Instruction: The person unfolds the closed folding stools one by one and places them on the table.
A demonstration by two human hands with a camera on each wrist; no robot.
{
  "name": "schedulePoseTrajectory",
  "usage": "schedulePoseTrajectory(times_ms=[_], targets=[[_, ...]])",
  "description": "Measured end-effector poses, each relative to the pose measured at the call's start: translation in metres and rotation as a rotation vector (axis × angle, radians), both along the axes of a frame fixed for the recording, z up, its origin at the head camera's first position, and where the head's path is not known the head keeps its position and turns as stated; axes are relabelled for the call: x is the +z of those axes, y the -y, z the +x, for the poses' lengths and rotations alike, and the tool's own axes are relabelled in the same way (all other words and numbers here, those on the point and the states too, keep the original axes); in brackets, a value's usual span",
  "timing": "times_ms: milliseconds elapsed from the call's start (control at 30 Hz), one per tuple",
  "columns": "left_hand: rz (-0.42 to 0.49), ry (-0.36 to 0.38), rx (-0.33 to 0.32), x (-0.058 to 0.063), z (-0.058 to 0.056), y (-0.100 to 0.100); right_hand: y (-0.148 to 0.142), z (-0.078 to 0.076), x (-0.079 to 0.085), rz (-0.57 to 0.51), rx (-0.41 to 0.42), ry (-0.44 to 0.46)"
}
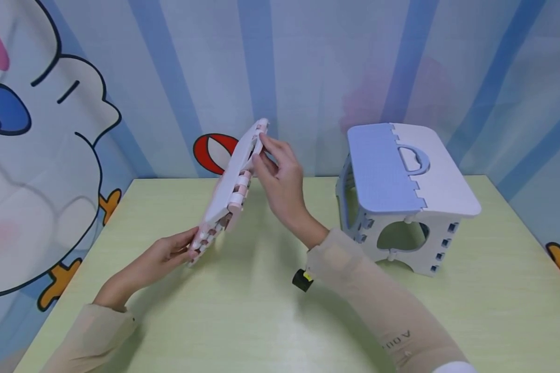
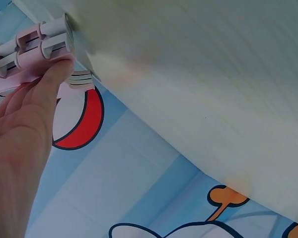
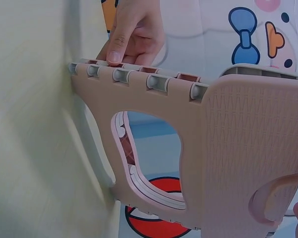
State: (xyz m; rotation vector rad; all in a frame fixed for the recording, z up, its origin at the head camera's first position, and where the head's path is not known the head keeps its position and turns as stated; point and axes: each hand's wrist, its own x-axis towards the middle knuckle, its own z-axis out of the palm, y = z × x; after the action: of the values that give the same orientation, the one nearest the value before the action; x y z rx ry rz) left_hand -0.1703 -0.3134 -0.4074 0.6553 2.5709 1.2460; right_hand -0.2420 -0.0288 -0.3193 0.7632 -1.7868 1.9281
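A pink and white folding stool [image 1: 228,178], mostly folded flat, is held on a slant above the table. In the right wrist view its pink textured seat [image 3: 243,124] and a leg panel with a large hole show; hinge knuckles line the edge. My left hand [image 1: 161,259] pinches the lower end of the stool, thumb on one side and fingers on the other, as the left wrist view also shows. Higher up, the thumb and fingers of my right hand [image 1: 282,184] grip the edge around the handle opening. Only fingertips of the right hand appear in its wrist view.
A blue and white folding stool [image 1: 396,171] stands unfolded on the right of the pale green table [image 1: 242,316]. A small black and yellow device [image 1: 302,280] sits at the right sleeve's cuff. Behind the table hangs a striped cartoon backdrop [image 1: 308,77].
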Motion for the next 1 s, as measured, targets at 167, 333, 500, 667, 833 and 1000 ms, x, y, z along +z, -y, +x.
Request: schedulePoseTrajectory(times_ms=[167,333,500,667,833,1000], targets=[[0.027,-0.002,0.003,-0.001,0.002,0.001,0.006,-0.001,0.007,0.044,0.003,-0.014],[0.053,-0.011,-0.014,-0.004,0.001,0.003,0.010,-0.003,0.011,0.080,0.015,-0.025],[0.039,-0.018,-0.006,-0.005,0.002,0.006,0.015,-0.004,0.018,0.139,0.023,-0.027],[0.000,-0.051,-0.008,-0.004,0.005,0.005,0.019,-0.006,0.024,0.192,0.021,-0.049],[-0.024,-0.036,0.017,-0.005,0.007,0.002,0.020,-0.007,0.027,0.231,0.015,-0.037],[-0.080,-0.044,0.049,-0.007,0.008,-0.004,0.021,-0.008,0.031,0.278,0.006,-0.027]])
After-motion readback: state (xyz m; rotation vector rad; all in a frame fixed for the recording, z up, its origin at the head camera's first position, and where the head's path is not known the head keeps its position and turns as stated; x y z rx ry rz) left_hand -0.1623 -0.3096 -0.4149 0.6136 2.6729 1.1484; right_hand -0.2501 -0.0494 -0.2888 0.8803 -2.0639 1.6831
